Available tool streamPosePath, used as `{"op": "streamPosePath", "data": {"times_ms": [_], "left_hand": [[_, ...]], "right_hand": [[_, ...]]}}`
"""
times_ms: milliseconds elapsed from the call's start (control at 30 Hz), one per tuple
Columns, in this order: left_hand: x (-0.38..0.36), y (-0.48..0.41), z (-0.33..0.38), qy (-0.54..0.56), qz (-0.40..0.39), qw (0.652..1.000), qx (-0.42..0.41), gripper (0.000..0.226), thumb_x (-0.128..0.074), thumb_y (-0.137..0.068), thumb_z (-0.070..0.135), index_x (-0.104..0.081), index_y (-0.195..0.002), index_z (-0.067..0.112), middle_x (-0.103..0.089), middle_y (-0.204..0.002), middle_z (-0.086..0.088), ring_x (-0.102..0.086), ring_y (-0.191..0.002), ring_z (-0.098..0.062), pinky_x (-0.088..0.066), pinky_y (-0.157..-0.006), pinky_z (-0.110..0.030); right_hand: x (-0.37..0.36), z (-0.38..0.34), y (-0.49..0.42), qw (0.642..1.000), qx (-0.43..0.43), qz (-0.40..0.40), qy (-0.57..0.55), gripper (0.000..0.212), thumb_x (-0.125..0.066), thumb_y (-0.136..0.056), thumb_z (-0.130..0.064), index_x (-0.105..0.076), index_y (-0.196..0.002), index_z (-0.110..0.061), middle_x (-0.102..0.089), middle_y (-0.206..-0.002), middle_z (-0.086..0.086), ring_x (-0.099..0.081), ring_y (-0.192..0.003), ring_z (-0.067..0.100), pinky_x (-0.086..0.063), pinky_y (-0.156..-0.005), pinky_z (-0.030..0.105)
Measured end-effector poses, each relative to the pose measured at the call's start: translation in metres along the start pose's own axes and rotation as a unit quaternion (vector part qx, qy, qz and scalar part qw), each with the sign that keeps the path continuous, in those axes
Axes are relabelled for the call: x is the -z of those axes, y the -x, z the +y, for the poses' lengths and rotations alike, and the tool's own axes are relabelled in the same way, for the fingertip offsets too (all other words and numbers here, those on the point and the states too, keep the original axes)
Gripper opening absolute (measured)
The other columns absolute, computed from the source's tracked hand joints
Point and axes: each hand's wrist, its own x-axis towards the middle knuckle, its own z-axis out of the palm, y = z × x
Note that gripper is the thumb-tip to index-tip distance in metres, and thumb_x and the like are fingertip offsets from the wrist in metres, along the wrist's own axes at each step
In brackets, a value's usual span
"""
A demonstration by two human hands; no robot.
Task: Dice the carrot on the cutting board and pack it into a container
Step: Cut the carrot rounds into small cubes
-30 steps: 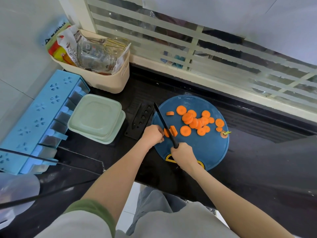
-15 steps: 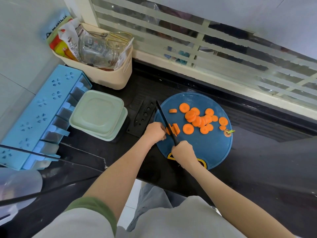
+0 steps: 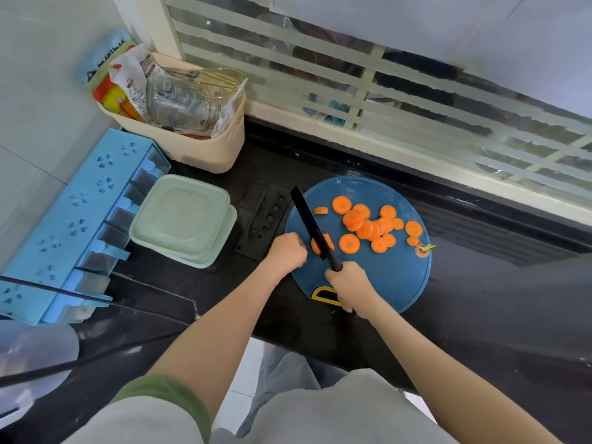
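Right hand [image 3: 349, 285] gripping black knife [image 3: 312, 228] handle, blade over orange carrot piece [image 3: 317, 245], left hand [image 3: 286, 251] curled against it, round blue plastic cutting board [image 3: 384, 277], loose carrot rounds [image 3: 368, 224], black worktop [image 3: 496, 299]

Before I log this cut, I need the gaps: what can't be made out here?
Head view only.
Left hand fingertips: curled under, so their hold on the carrot piece is hidden.
Carrot piece: partly behind the knife.
Knife handle: inside the right hand.
Containers: lids hide any contents.
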Motion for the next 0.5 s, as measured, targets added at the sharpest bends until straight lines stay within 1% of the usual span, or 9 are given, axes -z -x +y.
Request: {"op": "streamPosePath", "data": {"times_ms": [33, 67, 100, 133, 200, 300, 400, 467, 500], "left_hand": [[0.002, 0.001, -0.002, 0.031, 0.022, 0.999, 0.006, 0.014, -0.047, -0.087, -0.002, -0.06, -0.09, 0.003, -0.067, -0.097, -0.022, -0.063, -0.085, -0.029, -0.056, -0.081, -0.043], [0.004, 0.002, 0.0, 0.077, 0.05, 0.996, 0.012, 0.014, -0.044, -0.091, 0.004, -0.058, -0.092, 0.007, -0.066, -0.094, -0.018, -0.06, -0.077, -0.025, -0.056, -0.075, -0.038], [0.006, 0.003, 0.001, 0.138, 0.073, 0.988, 0.02, 0.017, -0.041, -0.096, 0.01, -0.058, -0.096, 0.008, -0.064, -0.09, -0.013, -0.057, -0.07, -0.02, -0.052, -0.066, -0.033], [0.009, 0.005, 0.007, 0.205, 0.081, 0.975, 0.032, 0.022, -0.038, -0.1, 0.017, -0.058, -0.1, 0.009, -0.063, -0.086, -0.009, -0.053, -0.064, -0.016, -0.047, -0.06, -0.027], [0.013, 0.009, 0.02, 0.316, 0.053, 0.945, 0.064, 0.037, -0.031, -0.104, 0.032, -0.06, -0.102, 0.01, -0.062, -0.083, -0.003, -0.049, -0.06, -0.012, -0.041, -0.055, -0.021], [0.015, 0.019, 0.035, 0.396, -0.018, 0.917, 0.052, 0.057, -0.019, -0.103, 0.05, -0.063, -0.102, 0.013, -0.067, -0.093, -0.001, -0.054, -0.072, -0.013, -0.042, -0.066, -0.024], [0.014, 0.021, 0.036, 0.464, -0.104, 0.879, 0.03, 0.068, -0.017, -0.098, 0.061, -0.063, -0.112, 0.012, -0.068, -0.106, -0.007, -0.056, -0.09, -0.018, -0.041, -0.082, -0.033], [0.015, 0.024, 0.037, 0.484, -0.147, 0.863, 0.013, 0.064, -0.025, -0.097, 0.061, -0.064, -0.114, 0.013, -0.066, -0.11, -0.01, -0.055, -0.097, -0.021, -0.04, -0.088, -0.035], [0.015, 0.026, 0.038, 0.473, -0.152, 0.868, 0.001, 0.056, -0.031, -0.098, 0.057, -0.065, -0.113, 0.014, -0.065, -0.107, -0.008, -0.055, -0.096, -0.02, -0.04, -0.087, -0.034]], "right_hand": [[0.004, 0.001, 0.001, 0.999, -0.004, -0.016, -0.037, 0.025, -0.046, -0.091, -0.013, -0.034, -0.069, -0.012, -0.032, -0.055, 0.004, -0.031, -0.043, 0.019, -0.026, -0.043, 0.025], [0.009, 0.001, 0.003, 0.997, -0.004, -0.036, -0.075, 0.026, -0.045, -0.091, -0.012, -0.032, -0.068, -0.013, -0.029, -0.05, 0.003, -0.027, -0.038, 0.018, -0.023, -0.042, 0.025], [0.014, 0.001, 0.005, 0.992, -0.006, -0.06, -0.108, 0.029, -0.044, -0.092, -0.01, -0.03, -0.066, -0.015, -0.027, -0.046, 0.003, -0.023, -0.035, 0.017, -0.021, -0.042, 0.024], [0.019, 0.002, 0.006, 0.987, -0.008, -0.08, -0.138, 0.032, -0.043, -0.092, -0.01, -0.029, -0.064, -0.016, -0.025, -0.044, 0.002, -0.02, -0.034, 0.016, -0.019, -0.042, 0.023], [0.028, 0.0, 0.008, 0.976, -0.006, -0.119, -0.182, 0.037, -0.043, -0.092, -0.01, -0.028, -0.059, -0.016, -0.024, -0.045, 0.003, -0.018, -0.034, 0.015, -0.016, -0.043, 0.022], [0.036, -0.001, 0.01, 0.956, 0.005, -0.164, -0.245, 0.04, -0.045, -0.094, -0.011, -0.031, -0.057, -0.015, -0.026, -0.047, 0.003, -0.02, -0.033, 0.013, -0.015, -0.041, 0.019], [0.038, -0.002, 0.012, 0.938, 0.013, -0.19, -0.29, 0.042, -0.047, -0.096, -0.013, -0.034, -0.057, -0.015, -0.028, -0.046, 0.002, -0.021, -0.031, 0.011, -0.014, -0.038, 0.019], [0.04, -0.002, 0.014, 0.931, 0.019, -0.203, -0.302, 0.041, -0.048, -0.096, -0.014, -0.035, -0.057, -0.014, -0.03, -0.045, 0.001, -0.023, -0.03, 0.011, -0.017, -0.036, 0.018], [0.042, -0.002, 0.015, 0.93, 0.022, -0.205, -0.305, 0.041, -0.048, -0.097, -0.014, -0.035, -0.058, -0.013, -0.031, -0.044, 0.001, -0.025, -0.03, 0.011, -0.019, -0.035, 0.017]]}}
